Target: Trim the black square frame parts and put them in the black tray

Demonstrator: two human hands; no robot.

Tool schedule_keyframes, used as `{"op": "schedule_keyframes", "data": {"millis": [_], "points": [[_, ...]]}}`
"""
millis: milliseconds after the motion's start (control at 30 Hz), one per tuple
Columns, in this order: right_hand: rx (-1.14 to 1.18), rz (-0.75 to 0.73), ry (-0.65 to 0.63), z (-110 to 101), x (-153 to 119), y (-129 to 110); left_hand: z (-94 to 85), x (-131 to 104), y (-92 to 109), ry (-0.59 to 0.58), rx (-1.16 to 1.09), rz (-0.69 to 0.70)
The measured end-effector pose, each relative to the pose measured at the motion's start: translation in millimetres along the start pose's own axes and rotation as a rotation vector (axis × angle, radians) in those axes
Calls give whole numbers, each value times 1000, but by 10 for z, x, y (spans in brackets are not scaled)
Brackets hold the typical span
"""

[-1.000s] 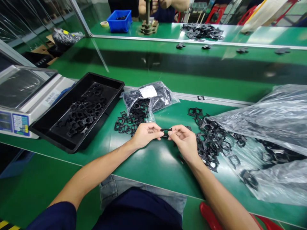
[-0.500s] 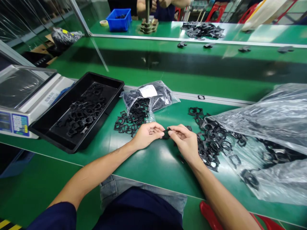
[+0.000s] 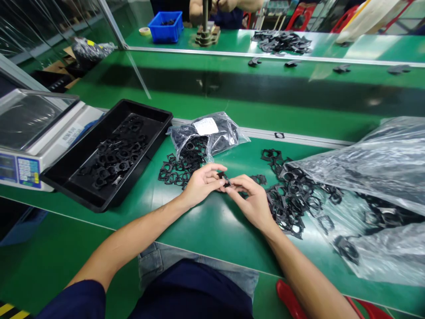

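Between my two hands, just over the green table, is a small black plastic part (image 3: 224, 178). My left hand (image 3: 203, 184) is closed, pinching the part's left side with thumb and fingers. From the right, my right hand (image 3: 249, 195) grips the same part, thumb and fingertips together. The fingers cover much of its shape. Right of my right hand spreads a heap of black ring-shaped parts (image 3: 292, 199). Beyond my left hand lies a smaller pile of similar parts (image 3: 174, 170), next to a clear plastic bag (image 3: 229, 135) with a white label and black parts inside.
A black tray (image 3: 99, 204) holding black parts sits at left beside a weighing scale (image 3: 23, 168). Large clear plastic sheeting (image 3: 375, 155) covers the right side. One loose part (image 3: 279, 135) rests on the metal rail. Across the table are a blue bin (image 3: 166, 29) and a person's hands.
Both hands have come closer together, the right moving left and the fingers shifting on the black plastic part, which is now tilted differently. The surrounding piles look the same.
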State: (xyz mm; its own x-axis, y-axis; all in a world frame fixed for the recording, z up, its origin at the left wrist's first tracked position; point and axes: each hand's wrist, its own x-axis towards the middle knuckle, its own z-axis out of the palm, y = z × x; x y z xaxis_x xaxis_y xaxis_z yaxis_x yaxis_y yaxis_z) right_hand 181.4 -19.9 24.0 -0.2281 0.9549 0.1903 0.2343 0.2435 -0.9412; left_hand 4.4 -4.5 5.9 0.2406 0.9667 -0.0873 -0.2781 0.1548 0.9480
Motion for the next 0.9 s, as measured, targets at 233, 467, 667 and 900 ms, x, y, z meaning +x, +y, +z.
{"op": "schedule_keyframes", "data": {"millis": [233, 467, 667, 900], "points": [[-5, 7, 53, -14, 0, -4, 9, 10, 13, 15, -4, 35], [102, 50, 47, -25, 11, -23, -1, 1, 46, 15, -51, -4], [250, 183, -118, -56, 38, -28, -21, 6, 29, 42, -6, -2], [147, 132, -143, -62, 35, -53, -20, 13, 29, 67, -27, -23]]}}
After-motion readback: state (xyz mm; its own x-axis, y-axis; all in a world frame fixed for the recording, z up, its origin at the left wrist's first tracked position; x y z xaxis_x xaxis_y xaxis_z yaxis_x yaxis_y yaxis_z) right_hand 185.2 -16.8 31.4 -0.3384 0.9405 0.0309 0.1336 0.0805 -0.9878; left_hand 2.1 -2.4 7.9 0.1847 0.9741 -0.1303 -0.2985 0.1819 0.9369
